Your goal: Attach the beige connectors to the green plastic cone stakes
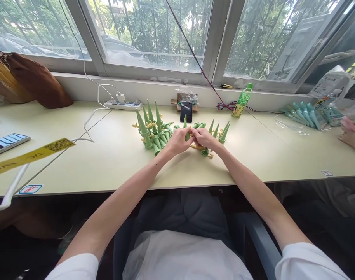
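My left hand (179,140) and my right hand (204,138) meet over the table, fingertips touching. A green plastic spike (185,122) points upward at the left hand's fingers, which are closed around it. The right hand's fingers are pinched together against the left; whatever sits between them is too small to make out. To the left stands a cluster of green spikes with yellow valve pieces (148,125), some upright, others lying down. More upright green spikes (223,134) stand beyond the right hand. Below it lies a green piece (204,152) with its round open end toward me.
A phone (186,112) leans on a small cardboard box at the back. Nearby are a power strip (123,104) and a green drink bottle (242,102). At right lie green packets (307,115) by another person's hand (352,136). A yellow tag (32,157) hangs at left.
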The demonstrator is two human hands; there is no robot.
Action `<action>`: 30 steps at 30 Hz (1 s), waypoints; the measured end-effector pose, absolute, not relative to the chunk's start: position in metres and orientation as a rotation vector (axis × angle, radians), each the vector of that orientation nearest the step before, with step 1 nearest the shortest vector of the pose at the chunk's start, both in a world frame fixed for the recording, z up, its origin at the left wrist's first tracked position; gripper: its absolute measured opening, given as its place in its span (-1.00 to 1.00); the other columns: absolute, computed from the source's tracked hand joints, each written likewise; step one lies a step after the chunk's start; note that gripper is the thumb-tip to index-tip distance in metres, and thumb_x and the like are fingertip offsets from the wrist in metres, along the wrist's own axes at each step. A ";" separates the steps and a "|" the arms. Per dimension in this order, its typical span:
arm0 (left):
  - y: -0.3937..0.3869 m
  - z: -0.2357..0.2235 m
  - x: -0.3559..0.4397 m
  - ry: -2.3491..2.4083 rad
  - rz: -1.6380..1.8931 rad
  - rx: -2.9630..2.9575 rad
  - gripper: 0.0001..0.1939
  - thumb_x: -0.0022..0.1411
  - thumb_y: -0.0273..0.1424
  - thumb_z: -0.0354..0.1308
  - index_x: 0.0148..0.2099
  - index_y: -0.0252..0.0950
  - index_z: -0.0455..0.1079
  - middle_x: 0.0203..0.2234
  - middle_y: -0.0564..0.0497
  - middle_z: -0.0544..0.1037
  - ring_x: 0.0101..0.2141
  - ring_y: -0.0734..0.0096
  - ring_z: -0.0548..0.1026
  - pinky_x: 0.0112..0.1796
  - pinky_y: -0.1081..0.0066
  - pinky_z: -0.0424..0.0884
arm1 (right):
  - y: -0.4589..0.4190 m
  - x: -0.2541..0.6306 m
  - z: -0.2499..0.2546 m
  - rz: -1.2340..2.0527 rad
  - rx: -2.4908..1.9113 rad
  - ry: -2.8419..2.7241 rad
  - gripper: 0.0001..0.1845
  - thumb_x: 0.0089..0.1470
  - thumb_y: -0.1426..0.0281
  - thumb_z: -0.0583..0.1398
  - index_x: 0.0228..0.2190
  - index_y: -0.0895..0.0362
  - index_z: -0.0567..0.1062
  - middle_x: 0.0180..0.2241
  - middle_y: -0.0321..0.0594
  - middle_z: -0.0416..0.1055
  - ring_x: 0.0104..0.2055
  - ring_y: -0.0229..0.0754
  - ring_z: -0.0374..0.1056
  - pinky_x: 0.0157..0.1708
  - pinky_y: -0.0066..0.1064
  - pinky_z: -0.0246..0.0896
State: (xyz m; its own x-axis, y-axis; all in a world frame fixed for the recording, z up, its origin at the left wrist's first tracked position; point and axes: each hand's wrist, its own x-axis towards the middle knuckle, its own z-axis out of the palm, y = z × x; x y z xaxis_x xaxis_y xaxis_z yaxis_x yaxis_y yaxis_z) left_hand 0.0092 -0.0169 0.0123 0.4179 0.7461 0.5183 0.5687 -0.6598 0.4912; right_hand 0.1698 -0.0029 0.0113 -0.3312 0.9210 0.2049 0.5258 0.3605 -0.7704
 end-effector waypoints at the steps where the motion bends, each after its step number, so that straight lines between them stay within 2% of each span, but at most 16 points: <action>1: -0.017 0.012 0.009 1.153 1.073 2.439 -0.89 0.19 -0.39 0.12 -0.24 -0.30 0.42 -0.40 0.00 0.56 -0.42 0.41 0.46 -0.31 0.44 0.33 | -0.003 0.170 0.012 0.780 -1.256 -1.999 -0.38 0.35 0.33 -0.08 -0.76 0.14 0.23 -0.80 -0.29 0.22 -0.72 -0.35 0.15 -0.59 -0.49 0.08; 17: -0.017 0.012 0.007 1.173 0.966 2.515 -0.81 0.20 -0.36 0.11 -0.17 -0.33 0.46 -0.44 -0.03 0.53 -0.43 0.38 0.43 -0.37 0.42 0.30 | -0.005 0.172 0.017 0.715 -1.316 -2.098 -0.46 0.32 0.39 -0.09 -0.69 0.15 0.28 -0.75 -0.27 0.31 -0.65 -0.34 0.21 -0.48 -0.49 0.12; 25: -0.018 0.014 0.010 1.144 1.087 2.458 -0.86 0.19 -0.39 0.14 -0.21 -0.31 0.46 -0.49 0.02 0.54 -0.48 0.45 0.43 -0.36 0.46 0.32 | -0.007 0.171 0.019 0.700 -1.320 -2.053 -0.40 0.34 0.32 -0.07 -0.74 0.14 0.26 -0.76 -0.26 0.29 -0.64 -0.32 0.22 -0.49 -0.49 0.15; 30: -0.017 0.015 0.010 1.156 1.110 2.424 -0.87 0.17 -0.38 0.15 -0.23 -0.31 0.46 -0.49 0.05 0.54 -0.53 0.50 0.40 -0.41 0.48 0.29 | -0.006 0.170 0.018 0.671 -1.294 -2.014 -0.42 0.33 0.32 -0.06 -0.72 0.14 0.27 -0.75 -0.27 0.30 -0.65 -0.32 0.22 -0.51 -0.49 0.14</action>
